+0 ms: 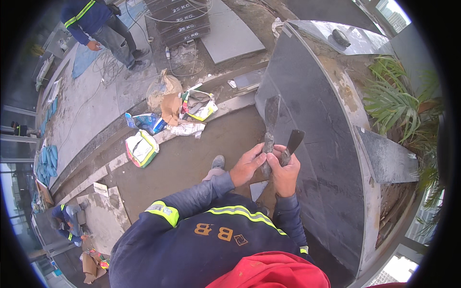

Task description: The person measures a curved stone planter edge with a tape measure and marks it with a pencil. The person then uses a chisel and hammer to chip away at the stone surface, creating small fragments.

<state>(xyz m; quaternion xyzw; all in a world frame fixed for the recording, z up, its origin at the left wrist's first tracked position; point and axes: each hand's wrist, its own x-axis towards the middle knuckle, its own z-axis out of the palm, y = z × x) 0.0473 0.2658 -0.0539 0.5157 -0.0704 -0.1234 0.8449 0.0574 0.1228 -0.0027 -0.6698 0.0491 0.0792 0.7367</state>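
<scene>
In front of my chest, my left hand is closed on the grimy handle of a trowel. Its narrow blade points away from me, against the dark slab behind it. My right hand is closed round the handle of a putty knife, whose dark flat blade tilts up to the right. The right thumb lies against the lower part of the trowel's handle, so the two tools are side by side. Both handles look caked with grey mortar, and the fingers partly hide them.
A big dark slab stands upright at my right, palm leaves beyond it. Opened bags lie along the low ledge at left. Dark stacked blocks and a grey panel are farther off. Two co-workers are at left.
</scene>
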